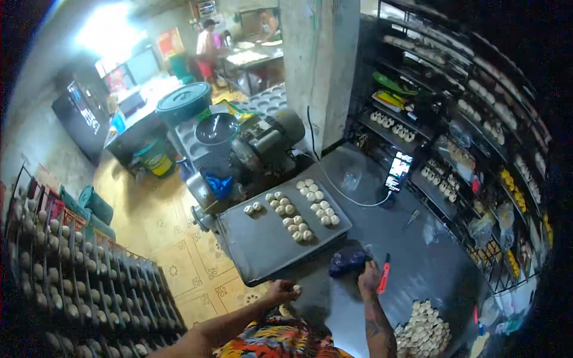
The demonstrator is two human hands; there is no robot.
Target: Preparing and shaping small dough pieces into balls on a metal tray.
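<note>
My left hand point(282, 293) is closed around a small pale piece of dough point(296, 289), near the front edge of the table. The fingers of my right hand point(369, 278) are bent against the right side of a dark purple lump of filling point(347, 262) and grip its edge. Just right of that hand lies a red-handled knife point(384, 273). Beyond my hands, a grey metal tray point(256, 253) holds round dough balls point(295, 228) in clusters. A heap of small cut dough pieces point(423, 332) sits at the table's near right.
A machine with a motor point(270, 136) and bowl stands behind the tray. A lit phone point(399, 170) on a cable stands by the right-hand shelves point(444, 206), which carry trays of dough. Another loaded rack point(89, 286) is at left. People point(206, 51) stand at a far table.
</note>
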